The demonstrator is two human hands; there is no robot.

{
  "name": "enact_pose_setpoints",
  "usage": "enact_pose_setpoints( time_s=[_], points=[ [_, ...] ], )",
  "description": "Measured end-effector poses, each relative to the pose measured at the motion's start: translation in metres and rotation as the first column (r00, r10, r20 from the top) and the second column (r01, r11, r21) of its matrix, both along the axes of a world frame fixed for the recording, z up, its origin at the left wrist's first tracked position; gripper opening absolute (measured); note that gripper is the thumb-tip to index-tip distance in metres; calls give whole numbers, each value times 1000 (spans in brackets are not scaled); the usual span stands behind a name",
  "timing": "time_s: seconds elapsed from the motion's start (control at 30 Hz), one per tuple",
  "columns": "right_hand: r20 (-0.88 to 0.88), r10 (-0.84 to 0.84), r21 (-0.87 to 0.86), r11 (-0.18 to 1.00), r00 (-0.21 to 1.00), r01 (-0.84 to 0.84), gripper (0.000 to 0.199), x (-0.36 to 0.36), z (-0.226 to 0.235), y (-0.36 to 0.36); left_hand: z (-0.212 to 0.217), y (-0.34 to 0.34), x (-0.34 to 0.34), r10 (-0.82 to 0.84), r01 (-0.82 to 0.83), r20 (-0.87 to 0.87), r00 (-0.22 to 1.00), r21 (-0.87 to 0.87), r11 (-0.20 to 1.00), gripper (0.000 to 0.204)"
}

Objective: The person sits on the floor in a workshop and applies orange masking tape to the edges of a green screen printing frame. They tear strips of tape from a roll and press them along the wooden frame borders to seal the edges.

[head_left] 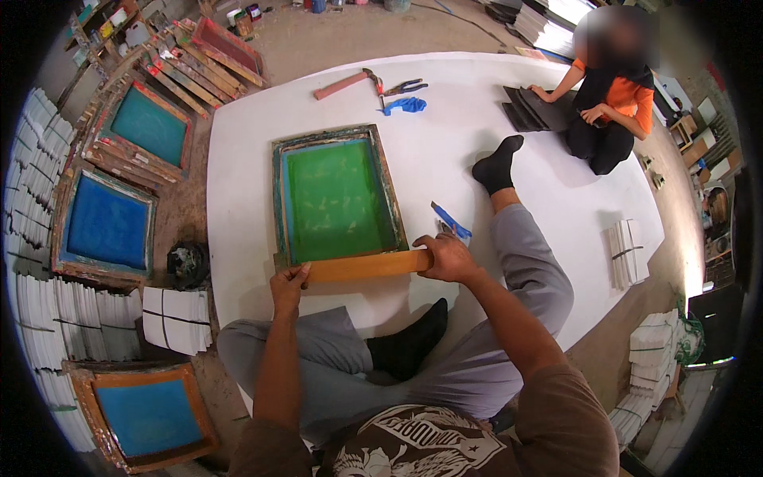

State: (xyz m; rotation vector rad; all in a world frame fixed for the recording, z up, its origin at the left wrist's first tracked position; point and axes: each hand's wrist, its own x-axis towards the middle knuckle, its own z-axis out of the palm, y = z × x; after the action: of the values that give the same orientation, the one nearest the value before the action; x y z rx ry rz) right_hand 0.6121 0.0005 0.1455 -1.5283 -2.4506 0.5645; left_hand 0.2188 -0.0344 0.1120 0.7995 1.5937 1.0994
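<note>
Between my two hands stretches a flat orange-brown strip (366, 268) that looks like packing tape. It runs along the near edge of a wooden screen-printing frame (334, 195) with green mesh, lying on the white surface. My left hand (288, 288) pinches the strip's left end near the frame's lower left corner. At the other end my right hand (449, 258) is closed round the strip, just past the lower right corner. Whether the strip touches the frame, I cannot tell. Just beyond my right hand lies a blue cutter knife (451, 219).
A hammer (346, 84), pliers (405, 87) and a crumpled blue piece (407, 105) lie beyond the frame. At the far right a person (616, 95) sits touching dark sheets (536, 110). More screen frames (111, 219) and paper stacks (176, 319) line the left; a tied bundle (628, 254) lies right.
</note>
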Motion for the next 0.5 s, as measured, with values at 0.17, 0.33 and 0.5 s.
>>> enact_pose_setpoints(
  time_s=[0.17,0.33,0.5],
  points=[
    [-142,-32,-138,990,989,12,63,16,-5,-2,2,-2,-2,-44,44,-57,997,2,999,25],
    [153,110,-92,991,982,-97,64,25,-2,3,0,1,-8,-8,10,-112,994,13,1000,25],
    [-118,-105,-158,984,987,86,65,37,-10,1,-5,-5,-18,-17,14,-96,995,-30,999,24]
  ],
)
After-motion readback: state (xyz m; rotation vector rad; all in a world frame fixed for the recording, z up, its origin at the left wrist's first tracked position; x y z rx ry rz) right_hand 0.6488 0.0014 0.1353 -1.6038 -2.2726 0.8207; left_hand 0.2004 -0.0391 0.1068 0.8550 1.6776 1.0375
